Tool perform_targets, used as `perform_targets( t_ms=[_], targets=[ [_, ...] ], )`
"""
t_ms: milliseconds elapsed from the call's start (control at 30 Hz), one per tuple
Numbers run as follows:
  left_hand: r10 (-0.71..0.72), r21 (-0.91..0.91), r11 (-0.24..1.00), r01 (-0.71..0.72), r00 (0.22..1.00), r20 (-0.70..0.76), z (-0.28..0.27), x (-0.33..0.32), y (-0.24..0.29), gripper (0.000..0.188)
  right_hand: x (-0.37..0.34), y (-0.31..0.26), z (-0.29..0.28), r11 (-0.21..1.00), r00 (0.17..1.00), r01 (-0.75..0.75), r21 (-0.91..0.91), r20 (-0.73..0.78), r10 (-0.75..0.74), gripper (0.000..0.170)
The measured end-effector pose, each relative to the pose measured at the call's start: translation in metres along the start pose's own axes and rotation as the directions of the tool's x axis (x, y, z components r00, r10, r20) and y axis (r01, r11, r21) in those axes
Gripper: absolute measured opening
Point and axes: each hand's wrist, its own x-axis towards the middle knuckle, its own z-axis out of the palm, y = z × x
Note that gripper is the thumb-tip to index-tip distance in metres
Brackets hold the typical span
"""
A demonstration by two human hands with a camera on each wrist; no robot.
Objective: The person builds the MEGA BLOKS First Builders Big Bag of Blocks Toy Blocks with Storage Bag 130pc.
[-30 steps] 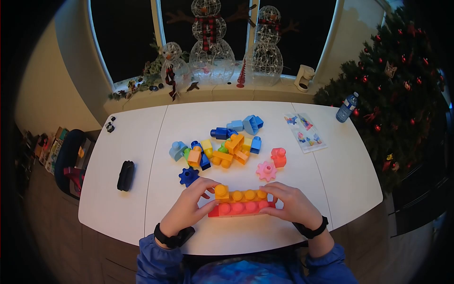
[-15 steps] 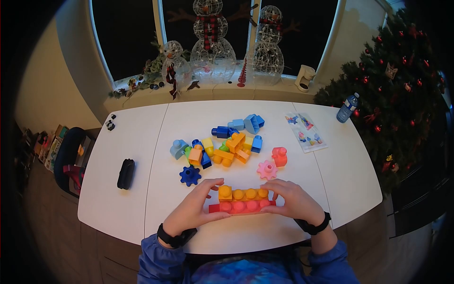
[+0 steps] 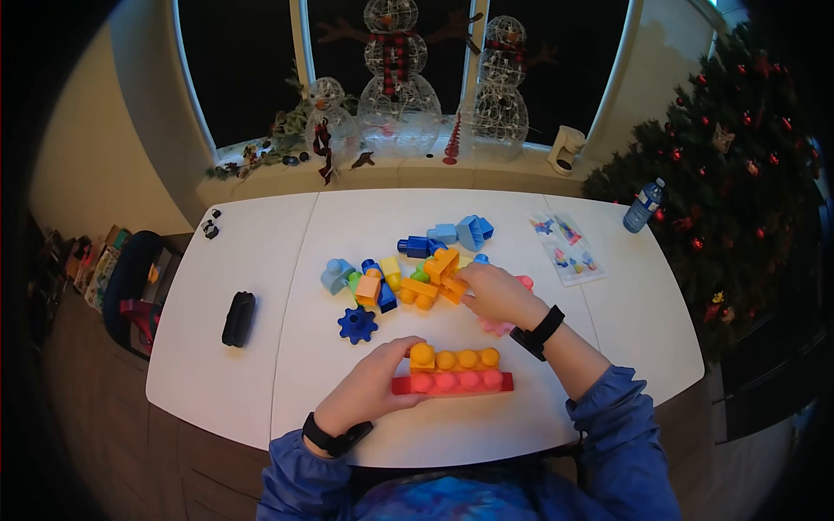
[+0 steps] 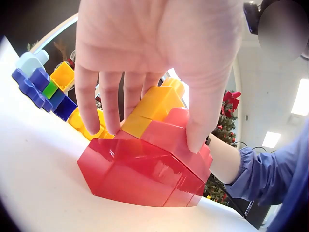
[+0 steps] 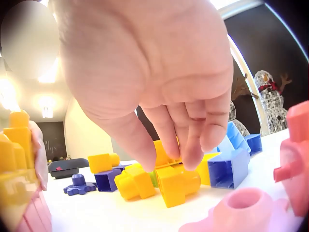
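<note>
A long toy building-block stack sits near the table's front, with red and pink blocks below and orange-yellow blocks along the back. My left hand holds its left end, thumb at the front and fingers behind. My right hand reaches over the loose pile. In the right wrist view its thumb and fingertips hang right at an orange-yellow block, still among the other blocks. A blue block lies beside it. A pink gear-shaped block is below the right hand.
Several loose blocks, including a navy gear-shaped block and a light blue block, lie mid-table. A black case stands left. Toward the back right are a picture sheet and a water bottle.
My right hand has let go of the stack's right end and moved up and forward to the loose pile. The left hand stays at the left end.
</note>
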Motion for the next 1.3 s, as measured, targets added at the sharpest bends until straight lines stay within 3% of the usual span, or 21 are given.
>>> perform_targets(
  t_ms=[267,367,567,667,767,867,1133,1233,1300],
  targets=[
    [0.046,0.01,0.999,-0.046,0.999,-0.015,-0.001,0.001,0.001,0.082,0.014,0.009,0.018,0.998,0.998,-0.021,0.051,-0.065,0.024,0.043],
    [0.041,0.006,0.999,-0.041,0.999,-0.011,-0.001,0.001,0.0,0.082,0.005,0.0,-0.002,0.994,0.99,-0.099,0.034,0.107,0.095,0.048],
    [0.041,0.003,0.999,-0.041,0.999,-0.012,0.0,0.001,-0.002,0.081,-0.013,0.005,-0.009,0.984,0.998,-0.065,0.165,0.03,0.06,0.042],
    [0.035,-0.004,0.999,-0.035,0.999,-0.01,0.0,0.001,-0.002,0.081,-0.035,-0.033,-0.048,0.896,0.959,-0.271,0.353,0.179,0.22,0.041],
    [0.027,-0.005,1.0,-0.027,1.0,-0.011,0.001,0.001,-0.002,0.08,-0.052,-0.031,-0.042,0.949,0.993,0.101,0.3,-0.095,-0.076,0.041],
    [0.018,-0.002,1.0,-0.019,1.0,-0.014,0.002,0.001,-0.002,0.079,-0.073,-0.046,-0.041,0.9,0.967,0.248,0.359,-0.155,-0.205,0.042],
    [0.007,-0.031,0.999,-0.008,1.0,-0.015,0.001,0.002,0.001,0.076,-0.102,-0.087,-0.02,0.945,0.944,0.315,0.087,-0.134,-0.303,0.044],
    [0.003,-0.047,0.999,-0.003,1.0,-0.003,-0.002,0.002,0.005,0.076,-0.104,-0.09,-0.013,0.922,0.916,0.373,0.107,-0.198,-0.348,0.049],
    [-0.003,-0.059,0.998,0.004,1.0,0.002,-0.002,0.002,0.006,0.077,-0.104,-0.09,-0.021,0.936,0.936,0.319,0.149,-0.202,-0.287,0.052]
  ],
)
